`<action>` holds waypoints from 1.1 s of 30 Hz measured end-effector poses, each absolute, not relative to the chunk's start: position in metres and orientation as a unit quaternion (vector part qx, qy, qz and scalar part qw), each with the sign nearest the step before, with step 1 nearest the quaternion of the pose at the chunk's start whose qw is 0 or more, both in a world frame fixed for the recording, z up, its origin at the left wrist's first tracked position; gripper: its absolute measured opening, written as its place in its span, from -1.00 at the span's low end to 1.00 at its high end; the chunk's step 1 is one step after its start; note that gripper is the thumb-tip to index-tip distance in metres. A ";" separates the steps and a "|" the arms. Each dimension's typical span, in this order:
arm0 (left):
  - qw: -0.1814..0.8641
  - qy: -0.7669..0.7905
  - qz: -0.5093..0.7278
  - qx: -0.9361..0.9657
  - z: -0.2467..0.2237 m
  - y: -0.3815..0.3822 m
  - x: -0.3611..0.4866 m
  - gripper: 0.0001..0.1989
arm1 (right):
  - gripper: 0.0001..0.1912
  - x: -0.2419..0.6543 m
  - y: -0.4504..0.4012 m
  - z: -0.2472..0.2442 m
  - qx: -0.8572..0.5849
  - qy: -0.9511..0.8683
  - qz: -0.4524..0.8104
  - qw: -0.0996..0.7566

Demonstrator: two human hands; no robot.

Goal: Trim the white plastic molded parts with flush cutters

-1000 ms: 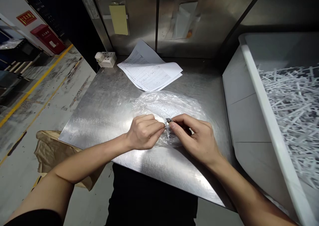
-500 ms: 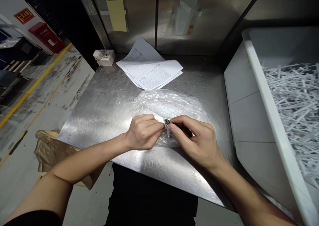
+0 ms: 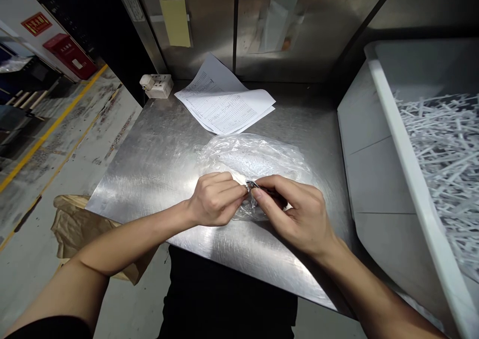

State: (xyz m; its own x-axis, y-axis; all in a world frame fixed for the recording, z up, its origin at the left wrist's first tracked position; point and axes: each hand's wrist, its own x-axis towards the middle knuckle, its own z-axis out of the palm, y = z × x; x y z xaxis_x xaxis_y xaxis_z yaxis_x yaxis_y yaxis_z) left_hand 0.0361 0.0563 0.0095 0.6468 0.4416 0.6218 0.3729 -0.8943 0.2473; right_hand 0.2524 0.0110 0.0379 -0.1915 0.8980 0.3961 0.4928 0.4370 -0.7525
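Observation:
My left hand (image 3: 220, 198) is closed in a pinch, and what its fingertips hold is too small to make out. Close against it, my right hand (image 3: 297, 209) grips a small dark metal tool (image 3: 253, 184) between thumb and forefinger. The tool's tip meets the left fingertips, and its rear part is hidden under the right fingers. Small whitish bits (image 3: 253, 201) show just below the tip. Under and behind both hands a crumpled clear plastic bag (image 3: 288, 152) lies on the steel table (image 3: 138, 164), with something pale inside it.
Printed sheets (image 3: 228, 110) lie behind the bag, with a white power socket block (image 3: 159, 85) at their left. To the right stands a large white bin (image 3: 402, 144) holding many thin white strips (image 3: 445, 164). A brown paper bag (image 3: 78, 227) is beyond the table's left edge.
The tool in my right hand has tilted slightly, and the right fingers have shifted a little downward. My left hand stays almost in place, still pinching.

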 end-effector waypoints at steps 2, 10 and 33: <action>0.039 0.221 0.357 0.907 0.009 0.056 0.036 -0.78 | -0.87 0.251 0.010 0.037 -0.475 -0.729 0.244 0.429; 0.006 0.228 0.345 0.911 0.008 0.054 0.039 -0.77 | -0.77 0.246 0.010 0.029 -0.528 -0.633 0.366 0.432; 0.114 0.268 0.376 0.879 0.019 0.076 0.019 -0.76 | -0.90 0.262 0.023 0.029 -0.514 -0.664 0.314 0.444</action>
State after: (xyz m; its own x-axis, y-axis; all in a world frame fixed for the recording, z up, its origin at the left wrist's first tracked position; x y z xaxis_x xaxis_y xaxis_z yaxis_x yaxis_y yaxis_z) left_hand 0.0190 0.0762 0.0192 0.5728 0.5574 0.6010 0.3861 -0.8303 0.4020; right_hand 0.2619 0.0233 0.0294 -0.0792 0.9606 0.2664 0.4033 0.2752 -0.8727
